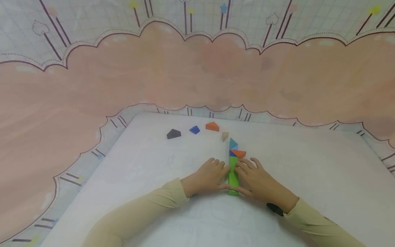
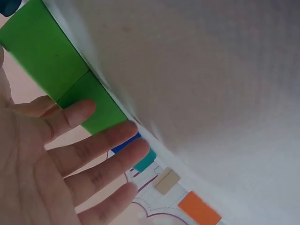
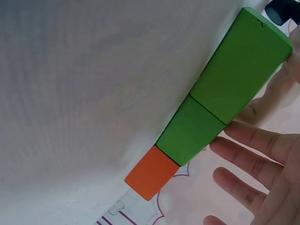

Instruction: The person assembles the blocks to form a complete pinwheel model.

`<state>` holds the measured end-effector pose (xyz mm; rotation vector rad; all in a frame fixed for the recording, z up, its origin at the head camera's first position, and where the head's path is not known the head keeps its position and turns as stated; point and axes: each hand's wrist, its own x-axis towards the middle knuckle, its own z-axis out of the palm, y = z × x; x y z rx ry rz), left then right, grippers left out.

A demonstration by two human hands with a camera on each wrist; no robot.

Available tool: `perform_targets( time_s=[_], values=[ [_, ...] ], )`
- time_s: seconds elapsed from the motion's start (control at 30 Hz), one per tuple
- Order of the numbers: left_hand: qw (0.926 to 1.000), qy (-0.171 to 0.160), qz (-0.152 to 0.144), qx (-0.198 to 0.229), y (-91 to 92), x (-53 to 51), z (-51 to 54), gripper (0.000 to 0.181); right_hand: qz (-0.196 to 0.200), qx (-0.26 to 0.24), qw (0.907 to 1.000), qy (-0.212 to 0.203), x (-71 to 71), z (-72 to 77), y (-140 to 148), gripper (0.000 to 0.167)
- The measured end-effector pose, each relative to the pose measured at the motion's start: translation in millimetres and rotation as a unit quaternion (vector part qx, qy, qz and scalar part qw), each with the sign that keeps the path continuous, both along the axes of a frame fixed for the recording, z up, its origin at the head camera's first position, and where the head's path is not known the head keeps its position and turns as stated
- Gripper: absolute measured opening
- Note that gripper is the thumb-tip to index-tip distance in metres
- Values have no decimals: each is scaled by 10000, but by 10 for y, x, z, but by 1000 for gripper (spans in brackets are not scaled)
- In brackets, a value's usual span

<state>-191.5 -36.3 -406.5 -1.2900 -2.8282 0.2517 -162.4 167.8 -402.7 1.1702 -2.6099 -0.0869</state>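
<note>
Two green blocks (image 1: 234, 176) lie end to end in a line on the white tabletop, seen closely in both wrist views. My left hand (image 1: 211, 175) is along their left side, its fingers fairly straight and touching them. Along the right side is my right hand (image 1: 257, 180), fingers loosely extended, some fingertips at the blocks. Both thumbs reach the near end. Beyond the green pair, a dark blue piece (image 1: 232, 153) and an orange piece (image 1: 240, 153) touch the line, followed by light blue (image 1: 236, 148) and teal (image 1: 232, 143) triangles.
Farther off, an arc of loose blocks runs leftward: beige (image 1: 225, 136), orange (image 1: 212, 126), blue (image 1: 194, 129) and black (image 1: 174, 133). A dark block (image 1: 274, 209) lies partly hidden under my right wrist. A patterned cloth (image 1: 197, 75) hangs behind the white tabletop (image 1: 148, 154).
</note>
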Motion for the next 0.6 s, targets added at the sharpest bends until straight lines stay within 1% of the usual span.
perform_targets(
  time_s=[0.13, 0.2, 0.27, 0.33, 0.4, 0.47, 0.53, 0.6],
  values=[
    [9999, -82, 112, -54, -6, -66, 21, 64, 4, 75, 9999, -121, -9, -13, 5, 56],
    [9995, -178, 237, -86, -27, -129, 47, 65, 34, 70, 9998, -163, -12, -17, -1, 56],
    [9989, -279, 377, -61, -58, -214, 89, 64, 67, 46, 9998, -195, -11, -13, -7, 57],
    [9980, -345, 525, 9, -94, -328, 150, 61, 64, 57, 9997, -217, -9, -11, -12, 57],
    [9967, -392, 693, 174, -126, -460, 220, 57, 23, 108, 9997, -229, -5, -6, -13, 57],
    [9955, -329, 817, 341, -150, -603, 277, 53, -20, 142, 9996, -234, -3, -2, -11, 57],
    [9940, -300, 906, 532, -161, -742, 320, 49, -34, 159, 9996, -221, -3, 0, -8, 57],
    [9932, -259, 933, 650, -156, -872, 334, 48, -24, 137, 9997, -205, -3, 5, -4, 57]
  ],
)
